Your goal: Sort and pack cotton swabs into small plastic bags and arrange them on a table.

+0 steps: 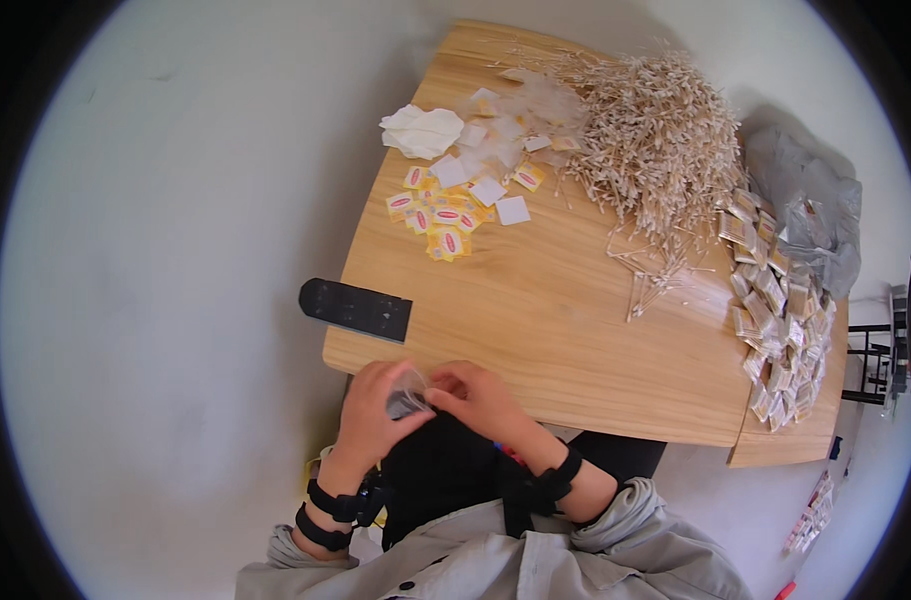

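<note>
Just off the table's front edge, my left hand (369, 412) holds a small clear plastic bag (407, 396) between thumb and fingers. My right hand (479, 402) is closed, thumb against fingers, at the bag's right edge. The bag's far side is partly hidden by my left fingers. On the table beyond lie yellow and white printed cards (446, 216), some face down and plain white. Behind them spreads a heap of flat clear bags (524, 112). A large loose pile of cotton swabs (658, 135) fills the back right, with several strays in front.
Filled packs of swabs (779, 320) are heaped along the right edge of the wooden table (536, 330), beside a grey plastic bag (811, 195). A crumpled white tissue (422, 131) sits at the left edge. A black flat strip (358, 309) juts past that edge, nearer me.
</note>
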Demonstrator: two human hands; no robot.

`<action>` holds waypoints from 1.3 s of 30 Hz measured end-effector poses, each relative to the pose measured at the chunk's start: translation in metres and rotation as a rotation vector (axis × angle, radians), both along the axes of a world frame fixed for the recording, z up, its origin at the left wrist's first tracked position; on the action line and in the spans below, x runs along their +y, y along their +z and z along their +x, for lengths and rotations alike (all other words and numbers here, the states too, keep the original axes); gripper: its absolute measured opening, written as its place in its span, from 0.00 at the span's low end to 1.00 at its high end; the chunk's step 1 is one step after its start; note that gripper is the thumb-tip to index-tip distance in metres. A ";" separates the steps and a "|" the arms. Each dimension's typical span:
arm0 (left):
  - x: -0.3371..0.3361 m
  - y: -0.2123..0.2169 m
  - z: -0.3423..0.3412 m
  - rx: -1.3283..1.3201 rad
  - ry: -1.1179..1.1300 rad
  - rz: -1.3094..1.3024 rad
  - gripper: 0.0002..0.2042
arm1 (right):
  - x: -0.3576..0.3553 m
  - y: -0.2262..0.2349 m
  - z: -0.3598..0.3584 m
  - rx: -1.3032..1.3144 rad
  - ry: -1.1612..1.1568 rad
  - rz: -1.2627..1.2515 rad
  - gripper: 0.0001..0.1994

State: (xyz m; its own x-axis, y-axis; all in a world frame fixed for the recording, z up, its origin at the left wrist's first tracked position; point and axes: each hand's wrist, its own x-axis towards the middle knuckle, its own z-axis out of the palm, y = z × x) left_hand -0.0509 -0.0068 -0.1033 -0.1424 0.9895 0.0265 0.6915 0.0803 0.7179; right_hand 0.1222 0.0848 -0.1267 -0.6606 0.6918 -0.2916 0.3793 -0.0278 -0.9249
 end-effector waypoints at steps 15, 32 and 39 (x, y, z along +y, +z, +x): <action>0.001 -0.056 -0.160 0.062 0.426 -0.104 0.32 | 0.000 -0.029 0.022 0.040 -0.119 -0.117 0.11; 0.063 0.011 -0.164 0.578 -0.050 -0.111 0.34 | -0.004 -0.031 0.019 0.102 -0.193 -0.138 0.09; 0.083 0.016 -0.145 0.418 -0.261 -0.204 0.34 | -0.005 -0.031 0.021 0.057 -0.188 -0.053 0.09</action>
